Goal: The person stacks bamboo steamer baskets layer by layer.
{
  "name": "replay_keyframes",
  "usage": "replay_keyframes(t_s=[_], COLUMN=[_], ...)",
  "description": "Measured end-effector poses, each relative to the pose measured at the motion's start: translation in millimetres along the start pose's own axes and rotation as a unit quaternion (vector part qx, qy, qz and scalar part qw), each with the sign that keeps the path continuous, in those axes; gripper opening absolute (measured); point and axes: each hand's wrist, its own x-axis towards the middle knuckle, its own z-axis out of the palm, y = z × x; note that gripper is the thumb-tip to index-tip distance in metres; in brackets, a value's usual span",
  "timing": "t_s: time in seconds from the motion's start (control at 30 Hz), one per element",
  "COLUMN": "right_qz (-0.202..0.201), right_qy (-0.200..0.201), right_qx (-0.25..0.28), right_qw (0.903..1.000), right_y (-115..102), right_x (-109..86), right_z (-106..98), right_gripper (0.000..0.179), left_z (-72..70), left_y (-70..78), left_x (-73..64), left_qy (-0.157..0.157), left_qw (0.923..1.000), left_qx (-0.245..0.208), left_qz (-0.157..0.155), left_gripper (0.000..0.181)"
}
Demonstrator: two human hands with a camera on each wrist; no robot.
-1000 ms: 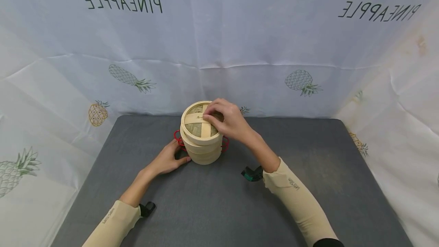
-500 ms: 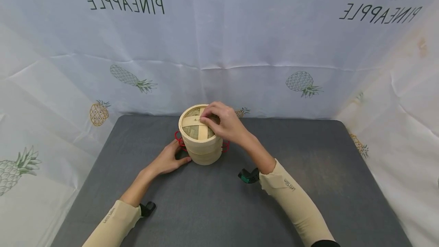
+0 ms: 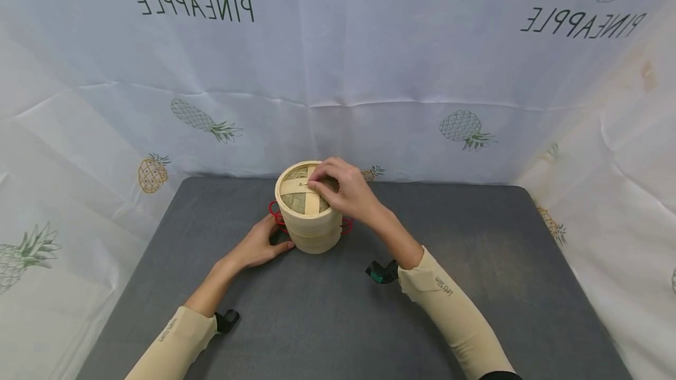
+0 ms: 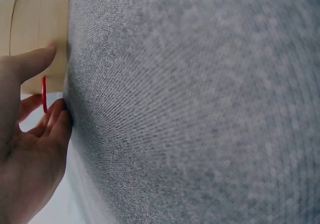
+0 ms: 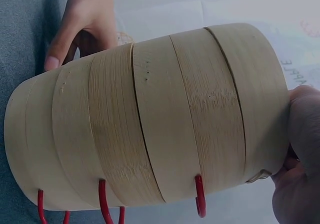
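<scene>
A stacked bamboo steamer [image 3: 317, 238] stands upright toward the table's far side, with red handles [image 3: 347, 226] on its sides. Its woven lid [image 3: 298, 199], crossed by two pale strips, sits on top. My right hand [image 3: 350, 189] pinches the lid at its centre, thumb and fingertips together; the fingers partly cover the lid. Low on the steamer's left side, my left hand [image 3: 257, 244] holds the base. In the left wrist view its thumb [image 4: 37, 62] lies against the bamboo wall, and its other fingers bend beside a red handle [image 4: 44, 92].
The dark grey table [image 3: 327, 321] extends around the steamer to both sides and toward me. Behind it hangs a white cloth [image 3: 369, 63] printed with pineapples. Black wrist devices [image 3: 382, 272] are worn at both cuffs.
The right hand has come down and slightly left with the lid and upper tier, which sat askew on the stack and now line up with it. My left hand stays put.
</scene>
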Motion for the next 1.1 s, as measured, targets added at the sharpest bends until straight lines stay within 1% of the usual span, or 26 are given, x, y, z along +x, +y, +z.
replay_keyframes(t_s=[0.03,0.07,0.13,0.2,0.27,0.33,0.37,0.4,0.43,0.47,0.5,0.6,0.63,0.67,0.7,0.73,0.83,0.87,0.93,0.97,1.07,1.1], right_qz=[0.002,0.005,0.010,0.013,0.017,0.019,0.020,0.020,0.021,0.021,0.021,0.020,0.020,0.021,0.020,0.021,0.021,0.020,0.019,0.017,0.009,0.007], right_qy=[0.000,0.000,0.000,0.002,0.004,0.005,0.005,0.006,0.006,0.006,0.006,0.005,0.005,0.004,0.003,0.003,-0.001,-0.002,-0.002,-0.002,0.004,0.006], right_qx=[0.002,0.004,0.009,0.010,0.010,0.009,0.009,0.009,0.009,0.009,0.010,0.012,0.012,0.014,0.015,0.014,0.017,0.019,0.020,0.020,0.019,0.018], right_qw=[1.0000,1.0000,0.9999,0.9999,0.9998,0.9998,0.9998,0.9997,0.9997,0.9997,0.9997,0.9997,0.9997,0.9997,0.9997,0.9997,0.9996,0.9996,0.9996,0.9997,0.9998,0.9998], right_y=[0,0,0,0,0,0,0,1,1,1,2,2,2,2,2,3,3,3,4,4,5,5], right_x=[-0.5,-0.8,-1.4,-1.6,-1.4,-1.1,-1.0,-1.0,-1.0,-1.0,-0.9,-0.3,0.1,0.3,0.6,0.7,0.1,0.0,-0.3,-0.4,-0.8,-1.0], right_z=[0,0,1,1,1,1,1,1,2,2,2,2,2,2,2,2,2,2,2,1,0,0], right_gripper=[0.009,0.009,0.009,0.009,0.009,0.009,0.009,0.010,0.010,0.010,0.011,0.011,0.011,0.011,0.011,0.011,0.011,0.011,0.011,0.011,0.011,0.012], left_z=[-1.2,-1.2,0.9,1.3,4.5,1.2,-1.5,-0.8,-2.5,-2.4,-2.0,5.8,6.3,8.9,8.6,7.0,1.3,1.1,-1.9,-1.8,3.0,3.3], left_y=[3.9,4.7,-0.4,-1.2,-7.8,-1.0,5.8,3.3,7.0,5.6,3.0,-20.5,-22.9,-29.8,-29.1,-25.1,-6.7,-4.2,4.5,4.9,-8.7,-10.3], left_x=[0.0,0.1,-0.7,-0.6,-0.8,1.0,2.0,1.7,2.0,2.2,2.2,-0.2,-0.2,-0.8,-0.7,-0.1,0.9,0.6,1.2,0.9,-0.8,-0.7], left_qy=[0.002,0.005,0.010,0.008,0.016,0.005,-0.002,-0.003,-0.008,-0.015,-0.021,-0.019,-0.021,-0.018,-0.015,-0.013,-0.006,0.002,0.001,0.002,0.002,-0.003], left_qw=[1.0000,1.0000,0.9999,1.0000,0.9998,0.9999,0.9998,0.9997,0.9995,0.9992,0.9989,0.9989,0.9987,0.9987,0.9989,0.9991,0.9998,0.9999,0.9998,0.9998,0.9999,0.9998], left_qx=[-0.005,-0.005,0.002,0.003,0.008,0.005,0.003,0.005,0.005,0.005,0.007,0.025,0.032,0.034,0.036,0.032,0.007,-0.006,-0.017,-0.016,-0.001,0.008], left_qz=[0.001,0.003,0.005,0.002,0.002,-0.009,-0.020,-0.024,-0.030,-0.037,-0.042,-0.036,-0.033,-0.032,-0.028,-0.025,-0.018,-0.015,-0.011,-0.011,-0.015,-0.018], left_gripper=[0.071,0.071,0.070,0.070,0.068,0.068,0.068,0.068,0.068,0.068,0.069,0.069,0.069,0.069,0.068,0.069,0.068,0.067,0.067,0.066,0.066,0.067])
